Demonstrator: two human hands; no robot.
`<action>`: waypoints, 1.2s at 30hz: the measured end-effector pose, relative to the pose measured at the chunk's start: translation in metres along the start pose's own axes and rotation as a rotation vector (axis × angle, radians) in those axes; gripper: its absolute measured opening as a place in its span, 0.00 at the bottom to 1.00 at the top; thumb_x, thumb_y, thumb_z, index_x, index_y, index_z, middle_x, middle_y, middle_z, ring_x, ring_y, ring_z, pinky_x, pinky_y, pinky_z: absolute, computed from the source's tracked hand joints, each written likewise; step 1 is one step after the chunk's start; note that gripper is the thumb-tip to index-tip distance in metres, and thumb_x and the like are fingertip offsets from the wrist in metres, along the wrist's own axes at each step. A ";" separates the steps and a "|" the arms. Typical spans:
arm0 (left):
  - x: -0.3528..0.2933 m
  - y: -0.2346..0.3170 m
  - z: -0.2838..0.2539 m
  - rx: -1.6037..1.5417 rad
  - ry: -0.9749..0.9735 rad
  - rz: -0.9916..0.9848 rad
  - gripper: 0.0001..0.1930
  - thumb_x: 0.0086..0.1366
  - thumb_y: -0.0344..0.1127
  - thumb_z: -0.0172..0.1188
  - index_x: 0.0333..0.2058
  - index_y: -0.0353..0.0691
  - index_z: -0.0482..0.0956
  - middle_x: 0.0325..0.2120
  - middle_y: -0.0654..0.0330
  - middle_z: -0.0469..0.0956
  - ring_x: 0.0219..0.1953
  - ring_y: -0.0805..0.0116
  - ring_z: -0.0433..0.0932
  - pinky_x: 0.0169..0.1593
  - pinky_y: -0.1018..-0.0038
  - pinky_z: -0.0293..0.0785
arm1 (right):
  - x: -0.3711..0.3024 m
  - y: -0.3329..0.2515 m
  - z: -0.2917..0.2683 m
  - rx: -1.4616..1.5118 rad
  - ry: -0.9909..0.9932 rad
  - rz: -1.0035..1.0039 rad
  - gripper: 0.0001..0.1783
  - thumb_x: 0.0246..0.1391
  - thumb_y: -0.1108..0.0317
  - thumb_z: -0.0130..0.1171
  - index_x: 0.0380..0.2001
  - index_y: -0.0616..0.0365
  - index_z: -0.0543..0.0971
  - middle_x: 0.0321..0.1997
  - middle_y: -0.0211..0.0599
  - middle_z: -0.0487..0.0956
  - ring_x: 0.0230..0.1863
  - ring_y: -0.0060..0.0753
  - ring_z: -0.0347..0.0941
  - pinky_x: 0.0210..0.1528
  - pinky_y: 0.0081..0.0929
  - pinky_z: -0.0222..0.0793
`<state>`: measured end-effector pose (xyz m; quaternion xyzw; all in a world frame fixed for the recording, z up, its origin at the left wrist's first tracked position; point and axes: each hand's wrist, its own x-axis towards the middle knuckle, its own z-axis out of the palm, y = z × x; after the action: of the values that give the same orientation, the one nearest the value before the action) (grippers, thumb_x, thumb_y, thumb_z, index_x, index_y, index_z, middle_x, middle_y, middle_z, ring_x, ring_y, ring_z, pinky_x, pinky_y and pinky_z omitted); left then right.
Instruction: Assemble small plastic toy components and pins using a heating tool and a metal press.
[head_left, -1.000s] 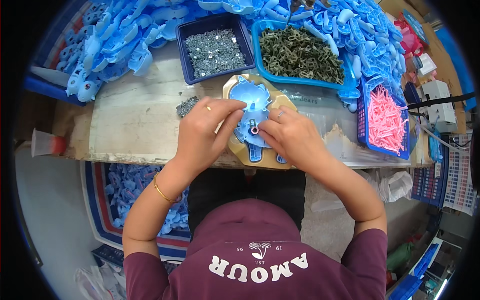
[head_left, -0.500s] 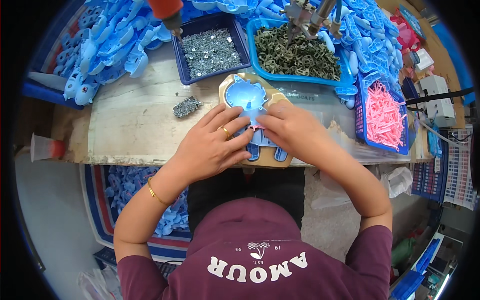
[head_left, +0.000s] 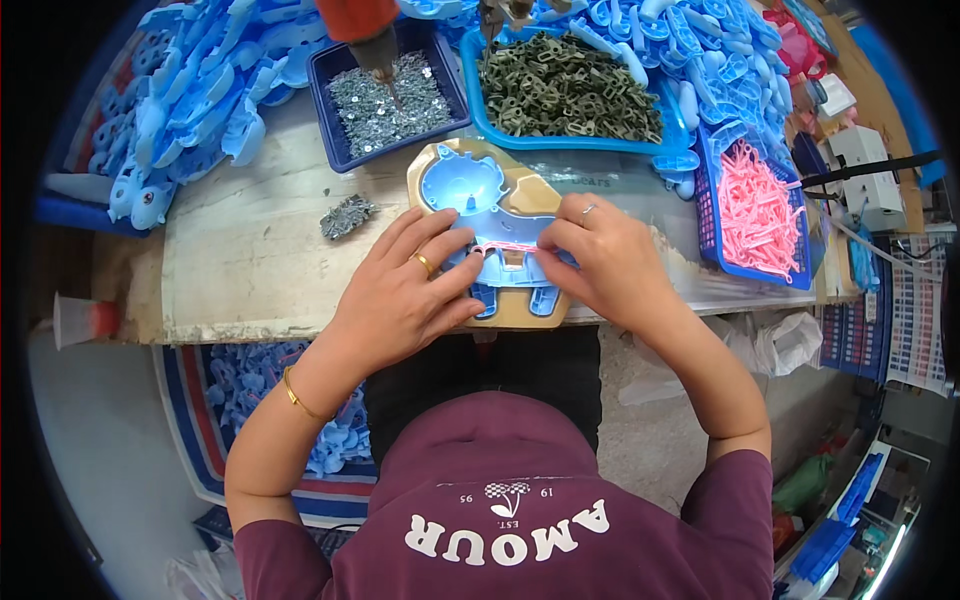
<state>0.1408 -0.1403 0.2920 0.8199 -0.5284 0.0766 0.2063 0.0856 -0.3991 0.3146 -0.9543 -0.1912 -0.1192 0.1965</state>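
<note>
Pink strip: one, across one blue shell.

Table: long, pale, stained top, worn along its front edge
Floor: rough grey, showing below the table
Left side: smooth pale grey surface, wall or floor unclear
Light: narrow, bright white strip, lower right

From afar I'm seeing smooth, glossy plastic on the blue shell and pink strip. Silvery hardware is glinting like metal. The worktop is showing scuffed wood (rough-looking along its front edge). 2 polished metal pieces, a ring and a bracelet, are shining; the maroon shirt is looking like matt cloth.
</note>
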 end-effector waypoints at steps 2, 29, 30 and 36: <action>-0.001 0.000 -0.001 -0.025 -0.018 -0.027 0.22 0.59 0.44 0.69 0.51 0.44 0.80 0.56 0.57 0.75 0.64 0.51 0.69 0.68 0.51 0.65 | 0.002 0.002 -0.001 0.003 -0.030 -0.023 0.07 0.48 0.69 0.68 0.27 0.55 0.79 0.31 0.35 0.75 0.37 0.43 0.76 0.37 0.38 0.73; 0.014 -0.120 -0.032 0.286 0.215 -0.305 0.07 0.60 0.37 0.67 0.32 0.42 0.83 0.31 0.60 0.78 0.39 0.56 0.75 0.44 0.61 0.73 | 0.255 -0.114 -0.053 0.836 0.110 0.040 0.26 0.60 0.62 0.67 0.55 0.62 0.71 0.28 0.38 0.81 0.24 0.29 0.78 0.29 0.29 0.75; 0.032 -0.122 -0.029 0.274 0.226 -0.286 0.07 0.60 0.37 0.67 0.32 0.42 0.83 0.31 0.60 0.78 0.39 0.56 0.75 0.44 0.61 0.73 | 0.240 -0.104 -0.060 0.815 0.120 0.050 0.26 0.60 0.62 0.67 0.55 0.62 0.71 0.28 0.38 0.81 0.24 0.29 0.78 0.29 0.29 0.75; 0.078 -0.147 -0.018 0.122 -0.157 -0.341 0.11 0.53 0.44 0.74 0.35 0.50 0.88 0.38 0.62 0.83 0.50 0.59 0.76 0.54 0.64 0.73 | 0.208 -0.081 -0.046 0.717 0.257 0.064 0.21 0.61 0.66 0.66 0.52 0.66 0.73 0.30 0.36 0.81 0.28 0.23 0.78 0.30 0.23 0.74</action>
<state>0.3084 -0.1455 0.2972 0.9120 -0.3908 0.0083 0.1244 0.2324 -0.2828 0.4452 -0.8078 -0.1647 -0.1572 0.5438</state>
